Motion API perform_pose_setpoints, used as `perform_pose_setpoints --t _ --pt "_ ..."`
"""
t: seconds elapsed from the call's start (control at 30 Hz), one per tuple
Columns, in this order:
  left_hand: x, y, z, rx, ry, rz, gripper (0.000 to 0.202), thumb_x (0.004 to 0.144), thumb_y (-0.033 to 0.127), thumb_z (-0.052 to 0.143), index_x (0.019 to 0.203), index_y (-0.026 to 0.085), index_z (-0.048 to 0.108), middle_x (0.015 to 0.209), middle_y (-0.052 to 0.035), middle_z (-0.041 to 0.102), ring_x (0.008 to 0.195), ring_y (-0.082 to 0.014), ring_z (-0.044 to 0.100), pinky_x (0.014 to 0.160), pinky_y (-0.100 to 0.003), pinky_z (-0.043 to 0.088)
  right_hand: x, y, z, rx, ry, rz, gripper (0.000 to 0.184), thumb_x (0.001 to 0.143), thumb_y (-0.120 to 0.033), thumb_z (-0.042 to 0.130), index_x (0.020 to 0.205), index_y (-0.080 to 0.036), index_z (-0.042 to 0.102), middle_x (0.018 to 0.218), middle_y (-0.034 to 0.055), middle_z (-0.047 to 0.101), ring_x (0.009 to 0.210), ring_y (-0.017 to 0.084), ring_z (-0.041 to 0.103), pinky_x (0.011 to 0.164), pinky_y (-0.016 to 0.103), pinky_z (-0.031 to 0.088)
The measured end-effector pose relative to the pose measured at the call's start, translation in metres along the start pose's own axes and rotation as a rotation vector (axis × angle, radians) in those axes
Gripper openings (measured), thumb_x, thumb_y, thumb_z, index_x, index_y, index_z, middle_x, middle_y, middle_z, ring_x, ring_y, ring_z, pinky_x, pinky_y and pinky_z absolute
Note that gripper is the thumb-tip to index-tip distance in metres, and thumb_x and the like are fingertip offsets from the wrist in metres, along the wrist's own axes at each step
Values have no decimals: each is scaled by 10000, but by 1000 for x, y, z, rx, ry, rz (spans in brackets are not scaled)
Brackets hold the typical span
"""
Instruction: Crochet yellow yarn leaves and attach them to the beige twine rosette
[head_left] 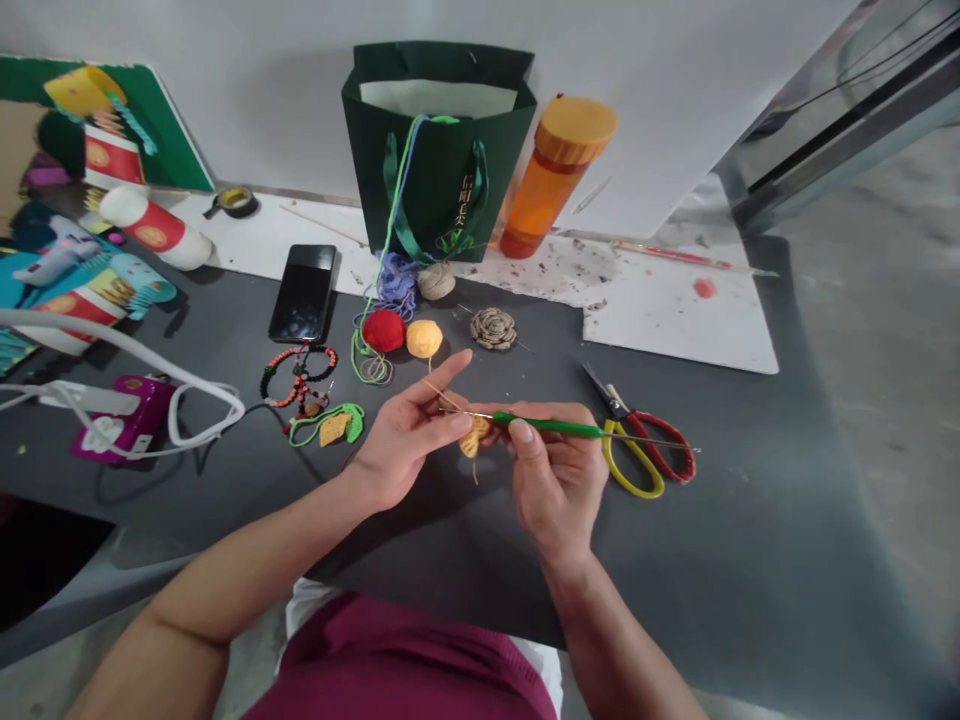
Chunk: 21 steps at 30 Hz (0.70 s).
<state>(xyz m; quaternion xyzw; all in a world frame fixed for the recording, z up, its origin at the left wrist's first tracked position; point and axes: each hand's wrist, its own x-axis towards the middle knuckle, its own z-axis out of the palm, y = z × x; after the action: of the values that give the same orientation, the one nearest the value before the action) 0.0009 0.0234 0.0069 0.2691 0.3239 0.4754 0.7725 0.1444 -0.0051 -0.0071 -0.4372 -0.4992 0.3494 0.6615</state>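
L hand [409, 430] grips small yellow crochet piece [472, 437], held above grey bench [712, 560]; R hand [559, 475] closed on green-handled crochet hook [547, 426]. Behind: green paper bag [435, 170], gold Chinese chars [458, 200] unreadable. Yellow/red scissors [637, 450] just right of R hand.

Free passage on the worktop [465, 570] nearest the body, under the hands [559, 470] — scissors [637, 490] just right, yarn balls [383, 331] and a beaded strand [304, 348] ahead, all obstructing.
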Motion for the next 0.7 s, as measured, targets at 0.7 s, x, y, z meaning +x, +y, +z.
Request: perform_pose_setpoints --t 0.7 --pt "-1 4 2 -123 68 -116 777 634 159 939 1357 258 670 674 73 703 704 -88 656 754 -235 491 -8 -3 0 -115 161 75 72 1009 -350 554 997 -280 566 809 -3 686 555 130 639 512 293 511"
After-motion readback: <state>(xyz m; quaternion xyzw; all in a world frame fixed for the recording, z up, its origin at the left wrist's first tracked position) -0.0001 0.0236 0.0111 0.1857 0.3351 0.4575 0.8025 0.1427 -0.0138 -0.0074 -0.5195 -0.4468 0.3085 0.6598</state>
